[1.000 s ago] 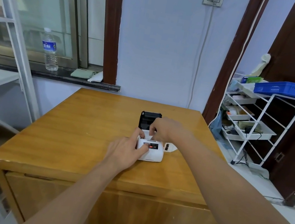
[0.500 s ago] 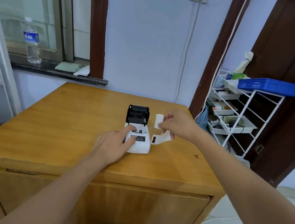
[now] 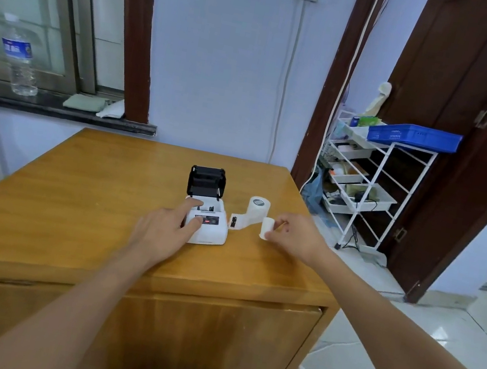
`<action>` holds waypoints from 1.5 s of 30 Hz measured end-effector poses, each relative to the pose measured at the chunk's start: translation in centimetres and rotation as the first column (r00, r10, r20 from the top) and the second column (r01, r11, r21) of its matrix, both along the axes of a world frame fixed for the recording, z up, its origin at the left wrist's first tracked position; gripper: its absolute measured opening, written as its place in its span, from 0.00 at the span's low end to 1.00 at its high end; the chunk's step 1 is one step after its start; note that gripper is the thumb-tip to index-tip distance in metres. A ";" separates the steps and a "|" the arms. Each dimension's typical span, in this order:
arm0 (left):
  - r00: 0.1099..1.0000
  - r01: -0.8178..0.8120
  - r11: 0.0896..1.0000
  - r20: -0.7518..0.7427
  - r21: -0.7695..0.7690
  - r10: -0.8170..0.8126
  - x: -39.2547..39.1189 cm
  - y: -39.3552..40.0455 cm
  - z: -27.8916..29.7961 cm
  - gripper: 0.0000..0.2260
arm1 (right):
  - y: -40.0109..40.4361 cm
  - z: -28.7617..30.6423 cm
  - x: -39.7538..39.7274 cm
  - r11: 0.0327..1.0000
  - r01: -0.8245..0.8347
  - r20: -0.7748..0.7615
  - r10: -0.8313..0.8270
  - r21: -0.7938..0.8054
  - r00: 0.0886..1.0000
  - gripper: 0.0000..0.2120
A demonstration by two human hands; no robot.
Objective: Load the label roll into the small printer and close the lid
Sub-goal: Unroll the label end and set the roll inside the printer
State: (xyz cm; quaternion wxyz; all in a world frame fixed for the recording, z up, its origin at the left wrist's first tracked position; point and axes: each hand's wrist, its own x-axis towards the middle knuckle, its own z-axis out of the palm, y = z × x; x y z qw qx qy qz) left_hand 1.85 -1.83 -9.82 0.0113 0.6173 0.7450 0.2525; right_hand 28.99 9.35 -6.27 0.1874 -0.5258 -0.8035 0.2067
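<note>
A small white printer [image 3: 210, 231] sits mid-table with its black lid [image 3: 206, 180] standing open at the back. My left hand [image 3: 167, 227] rests on the printer's left side, index finger at the open bay's edge and thumb on the front panel. To the printer's right a white label roll [image 3: 258, 209] stands on the table, its strip trailing towards the printer. My right hand [image 3: 295, 238] pinches a smaller white roll [image 3: 266, 228] just right of that one, low over the tabletop.
The wooden table [image 3: 76, 203] ends close on the right and front. A white wire rack [image 3: 368, 187] with a blue tray [image 3: 413, 137] stands right of it by a dark door. A water bottle [image 3: 19, 57] stands on the window sill at left.
My right hand moved from over the printer's open bay out to the right with a small white roll. The larger roll now stands uncovered on the table. My left hand stayed on the printer.
</note>
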 end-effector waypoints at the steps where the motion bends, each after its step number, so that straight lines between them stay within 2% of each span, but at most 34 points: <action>1: 1.000 0.001 1.000 0.003 0.003 -0.001 0.0 0.0 0.0 0.22 | 0.0 -0.2 0.0 1.000 0.006 -0.002 -0.006 0.004 1.000 0.06; 6: 1.000 -0.012 1.000 -0.003 0.010 0.012 -0.1 0.1 -0.1 0.22 | 0.1 -0.9 0.0 0.999 0.009 0.015 -0.009 -0.043 1.000 0.07; 10: 1.000 -0.018 1.000 -0.016 0.011 0.018 0.0 0.0 0.0 0.21 | 0.6 1.6 0.8 0.985 -0.074 0.131 0.095 -0.154 0.987 0.18; 16: 0.999 -0.025 0.999 -0.034 0.020 0.025 0.1 0.0 -0.1 0.21 | 4.0 4.5 -0.8 0.989 0.142 0.107 -0.145 0.032 0.984 0.20; 19: 0.999 -0.022 1.000 -0.028 0.022 0.022 0.1 0.0 0.1 0.20 | 4.8 4.7 -3.0 0.991 0.129 0.095 -0.126 -0.027 0.987 0.30; 22: 1.000 -0.019 0.999 -0.010 0.025 0.020 0.1 0.0 0.1 0.20 | 5.5 4.7 -5.3 0.994 0.085 0.244 -0.065 -0.073 0.968 0.43; 23: 1.000 -0.016 0.999 -0.007 0.028 0.016 0.0 0.0 0.1 0.20 | 5.7 4.5 -5.9 0.995 0.073 0.321 -0.047 -0.071 0.946 0.44; 26: 1.000 -0.019 1.000 0.001 0.022 0.019 0.0 -0.1 0.1 0.21 | 6.2 3.5 -7.4 0.999 0.028 0.457 -0.016 -0.019 0.889 0.33; 29: 0.999 -0.023 1.000 0.030 0.008 0.023 0.0 -0.2 0.4 0.21 | 6.3 3.0 -8.2 0.999 0.039 0.407 -0.048 0.030 0.912 0.19; 32: 0.997 -0.015 1.000 0.074 0.004 0.015 0.1 -0.7 0.7 0.21 | 5.4 3.9 -8.4 0.996 0.047 0.318 -0.069 0.076 0.946 0.18; 37: 0.989 0.005 1.000 0.145 -0.001 -0.005 0.0 -1.4 1.2 0.22 | 2.8 7.7 -7.7 0.971 0.007 0.215 -0.060 0.241 0.975 0.17; 38: 0.978 0.004 0.999 0.211 0.038 -0.012 0.2 -1.7 1.4 0.22 | 1.9 8.5 -7.4 0.968 -0.006 0.202 -0.047 0.252 0.978 0.15; 39: 0.941 -0.018 0.992 0.338 0.126 -0.026 0.5 -2.2 1.5 0.22 | 0.8 9.2 -7.1 0.965 -0.021 0.185 -0.029 0.261 0.982 0.15; 41: 0.766 -0.193 0.914 0.637 0.356 -0.086 1.8 -4.0 2.0 0.19 | -1.8 10.3 -6.3 0.952 -0.069 0.145 0.026 0.299 0.989 0.18; 42: 0.672 -0.292 0.864 0.731 0.411 -0.120 2.7 -5.1 2.6 0.17 | -3.1 10.8 -6.0 0.943 -0.095 0.126 0.057 0.319 0.990 0.18; 43: 0.605 -0.342 0.847 0.785 0.408 -0.134 3.6 -6.1 3.6 0.13 | -4.6 11.1 -5.7 0.934 -0.122 0.117 0.087 0.337 0.989 0.17; 45: 0.541 -0.260 0.912 0.830 0.317 -0.135 5.2 -7.8 5.7 0.10 | -7.6 11.1 -5.3 0.914 -0.188 0.112 0.158 0.359 0.981 0.14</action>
